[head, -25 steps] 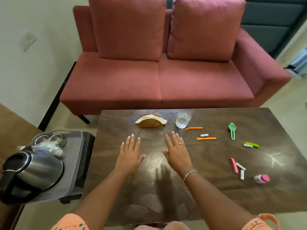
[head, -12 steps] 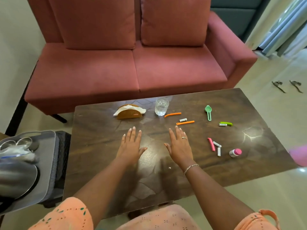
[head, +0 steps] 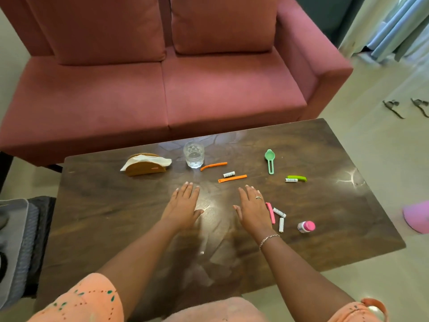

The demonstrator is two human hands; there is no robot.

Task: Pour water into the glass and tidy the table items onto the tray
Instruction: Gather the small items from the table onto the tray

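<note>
No text was legible. Print on a white tube [head: 229, 174] and a red mark on the napkin holder [head: 146, 169] were too small to read.

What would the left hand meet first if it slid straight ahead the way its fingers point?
Probably the glass: the left hand lies flat on the table, fingers aimed at it, with nothing else showing between them.
</note>
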